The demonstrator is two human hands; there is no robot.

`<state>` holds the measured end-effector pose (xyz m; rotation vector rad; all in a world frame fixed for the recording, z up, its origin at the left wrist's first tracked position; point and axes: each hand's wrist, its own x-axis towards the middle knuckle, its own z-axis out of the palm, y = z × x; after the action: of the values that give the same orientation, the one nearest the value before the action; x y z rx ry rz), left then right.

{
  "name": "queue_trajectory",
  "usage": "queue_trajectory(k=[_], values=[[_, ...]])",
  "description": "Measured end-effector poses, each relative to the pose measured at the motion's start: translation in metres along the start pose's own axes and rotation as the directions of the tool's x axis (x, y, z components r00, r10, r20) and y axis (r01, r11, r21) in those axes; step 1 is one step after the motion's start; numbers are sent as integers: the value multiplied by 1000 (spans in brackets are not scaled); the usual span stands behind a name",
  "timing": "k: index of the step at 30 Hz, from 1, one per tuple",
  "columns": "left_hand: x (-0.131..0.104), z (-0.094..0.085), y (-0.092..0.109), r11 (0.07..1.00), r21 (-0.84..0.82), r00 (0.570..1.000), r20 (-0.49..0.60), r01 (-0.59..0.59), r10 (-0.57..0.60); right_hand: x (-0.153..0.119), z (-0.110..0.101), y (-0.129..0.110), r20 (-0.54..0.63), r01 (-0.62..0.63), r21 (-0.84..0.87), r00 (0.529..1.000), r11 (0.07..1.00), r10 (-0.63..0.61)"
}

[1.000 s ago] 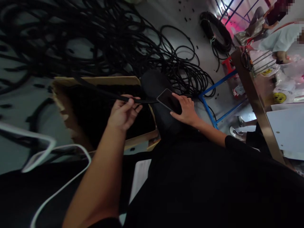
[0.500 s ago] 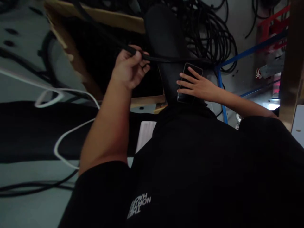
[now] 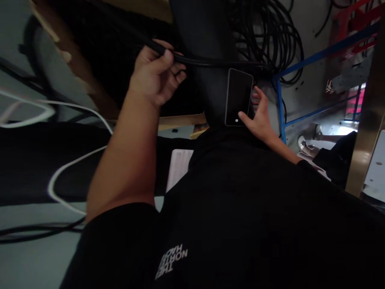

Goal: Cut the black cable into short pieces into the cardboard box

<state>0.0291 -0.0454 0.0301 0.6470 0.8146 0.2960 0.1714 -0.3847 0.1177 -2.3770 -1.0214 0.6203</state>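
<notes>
Pinched between the thumb and fingers of my left hand (image 3: 158, 72) is a black cable (image 3: 204, 62). It runs from the upper left, across my thigh, towards a coil of black cable (image 3: 264, 40). A smartphone (image 3: 239, 94) with a dark screen and a white dot near its lower end lies over my dark-clothed thigh, just below the held cable. My right hand (image 3: 258, 114) grips the phone's right edge. Its thumb is over the lower screen and the fingers curl at the side, their tips partly hidden.
An open cardboard box (image 3: 180, 120) with a dark interior stands beyond my left hand. White cable (image 3: 54, 182) loops at the left. A blue frame (image 3: 281, 108) and a metal post (image 3: 361, 148) stand at the right. Another person's shoe (image 3: 303, 143) shows behind the frame.
My right hand has gone from lying spread across the phone to its right edge, uncovering the screen. My left hand keeps the cable and appears slightly further left and higher.
</notes>
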Motion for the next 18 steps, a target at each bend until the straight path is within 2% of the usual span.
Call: queue_trajectory(k=[4, 8, 10, 15, 18], values=[[1, 2, 0, 1000, 14, 1000, 11, -17, 17, -2, 24, -12, 42, 25, -37, 999, 999, -24], [4, -4, 0, 1000, 12, 1000, 20, -9, 9, 14, 26, -39, 152, 60, -135, 988, 989, -40], [6, -7, -2, 1000, 4, 1000, 24, -5, 4, 18, 25, -44, 159, 64, -142, 986, 988, -41], [8, -8, -8, 1000, -3, 1000, 7, -13, 13, 17, 24, -27, 119, 80, -134, 991, 988, -64], [6, -4, -10, 1000, 12, 999, 45, 9, -10, 18, 23, -15, 122, 46, -113, 992, 993, -32]])
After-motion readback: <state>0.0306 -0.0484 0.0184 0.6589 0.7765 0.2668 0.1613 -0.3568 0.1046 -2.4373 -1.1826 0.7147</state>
